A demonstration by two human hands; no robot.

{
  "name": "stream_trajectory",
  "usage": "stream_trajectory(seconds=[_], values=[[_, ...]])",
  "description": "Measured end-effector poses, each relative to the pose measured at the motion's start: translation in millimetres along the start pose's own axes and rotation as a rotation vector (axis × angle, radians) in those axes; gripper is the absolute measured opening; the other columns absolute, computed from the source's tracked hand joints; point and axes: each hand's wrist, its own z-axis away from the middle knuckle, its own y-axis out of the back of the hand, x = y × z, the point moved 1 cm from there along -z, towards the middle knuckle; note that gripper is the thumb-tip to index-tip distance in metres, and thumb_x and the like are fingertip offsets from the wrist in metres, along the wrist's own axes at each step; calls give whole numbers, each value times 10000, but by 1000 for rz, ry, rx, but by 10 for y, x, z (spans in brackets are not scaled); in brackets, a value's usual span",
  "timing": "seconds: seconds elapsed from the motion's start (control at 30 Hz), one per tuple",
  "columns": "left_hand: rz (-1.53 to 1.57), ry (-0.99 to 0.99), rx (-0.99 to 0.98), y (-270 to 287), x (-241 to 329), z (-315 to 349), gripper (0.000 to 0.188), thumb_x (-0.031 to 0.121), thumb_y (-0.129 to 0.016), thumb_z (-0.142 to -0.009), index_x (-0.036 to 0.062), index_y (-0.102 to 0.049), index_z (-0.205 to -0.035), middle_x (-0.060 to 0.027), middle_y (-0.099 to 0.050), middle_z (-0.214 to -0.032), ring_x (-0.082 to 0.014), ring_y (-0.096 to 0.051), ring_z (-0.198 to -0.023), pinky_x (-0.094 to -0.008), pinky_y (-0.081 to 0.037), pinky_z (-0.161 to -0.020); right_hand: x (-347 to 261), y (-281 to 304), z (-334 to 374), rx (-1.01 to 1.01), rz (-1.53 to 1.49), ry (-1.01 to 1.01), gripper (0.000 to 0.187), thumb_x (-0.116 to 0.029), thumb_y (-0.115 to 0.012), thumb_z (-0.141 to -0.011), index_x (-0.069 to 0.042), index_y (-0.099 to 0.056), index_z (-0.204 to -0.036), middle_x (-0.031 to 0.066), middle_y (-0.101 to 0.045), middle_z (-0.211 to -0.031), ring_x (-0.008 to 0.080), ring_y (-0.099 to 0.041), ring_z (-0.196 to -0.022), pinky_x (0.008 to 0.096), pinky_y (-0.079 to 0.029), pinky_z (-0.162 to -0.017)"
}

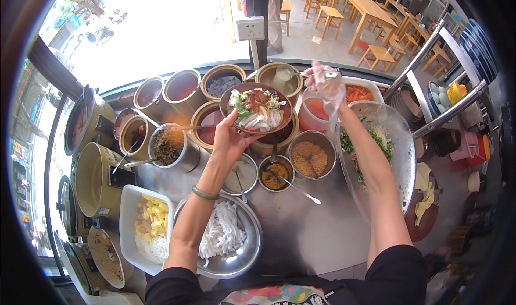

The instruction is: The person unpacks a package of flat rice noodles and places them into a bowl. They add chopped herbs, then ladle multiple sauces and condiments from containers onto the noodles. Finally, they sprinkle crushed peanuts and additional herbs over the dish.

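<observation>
My left hand point(234, 133) is wrapped round the rim and underside of a brown bowl point(272, 129). In that bowl lie white noodles, green herbs and a dark red sauce on top. My right hand point(327, 84), in a clear plastic glove, is raised beyond the bowl and to its right, above a clear tub of red liquid point(314, 123). Its fingers are smeared by motion, so what they hold, if anything, does not show. Under the left forearm, a steel basin point(251, 251) of wide white noodles stands on the steel counter point(317, 229).
Several sauce pots, including one of dark red liquid point(183, 85), line the window side. A pot of tan crumbs point(309, 157) and a small bowl of orange sauce point(275, 177) stand mid-counter. Left is a white tub point(129, 224); right, a big basin of chopped greens point(406, 160).
</observation>
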Motion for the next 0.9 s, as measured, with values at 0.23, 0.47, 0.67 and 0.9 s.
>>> stream_trajectory(seconds=[0.23, 0.47, 0.67, 0.9], values=[[10, 42, 15, -101, -123, -329, 465, 282, -382, -1005, 18, -366, -1388, -185, -460, -1386, -377, -464, -1267, -591, -396, -1041, -595, 439, 315, 12, -329, -110, 403, -354, -448, -1014, -16, -634, -901, 33, -607, -660, 69, -479, -529, 214, -381, -489], [48, 6, -81, -50, -200, -390, 475, 260, -397, -989, 11, -367, -1392, -186, -434, -1414, -367, -452, -1279, -560, -375, -1069, -548, 506, 294, 68, -510, -113, 411, -352, -441, -1017, -5, -634, -909, 41, -603, -645, 65, -480, -516, 203, -382, -471], [130, -31, -162, -33, -163, -43, 469, 261, -432, -971, 1, -422, -1362, -187, -486, -1376, -348, -475, -1264, -522, -372, -1071, 43, 292, 3, -51, -290, -214, 387, -359, -455, -1012, -13, -621, -962, 30, -604, -676, 56, -490, -532, 179, -379, -461], [80, -74, -24, -318, -132, 668, 492, 298, -433, -983, -9, -415, -1367, -178, -462, -1409, -347, -435, -1300, -514, -288, -1115, 729, 69, -282, -208, -472, -438, 331, -347, -528, -982, -30, -624, -990, 32, -616, -774, 51, -525, -603, 184, -423, -511]])
